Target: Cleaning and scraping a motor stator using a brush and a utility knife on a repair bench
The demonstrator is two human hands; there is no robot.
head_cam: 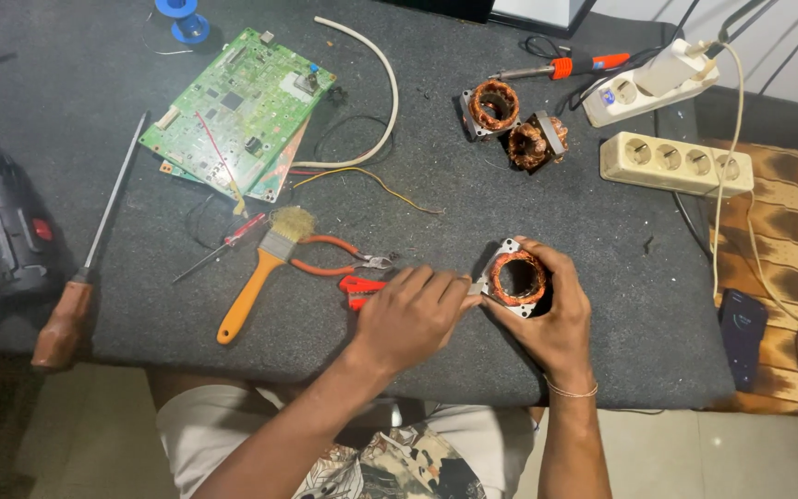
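Note:
My right hand (554,314) grips a small motor stator (516,278), a metal frame with copper windings around a round hole, held on the dark grey mat (473,185). My left hand (413,314) is at the stator's left edge with its fingers curled; what they pinch is hidden. Just left of that hand lie a red-handled tool (359,287) and orange-handled cutters (344,256).
Two more copper-wound stators (493,104) (535,143) lie at the back, near a soldering iron (570,66) and two power strips (676,164). Green circuit boards (237,106), a paintbrush (260,270), a long screwdriver (85,268) and a cordless drill (2,231) lie on the left. A phone (743,334) rests at right.

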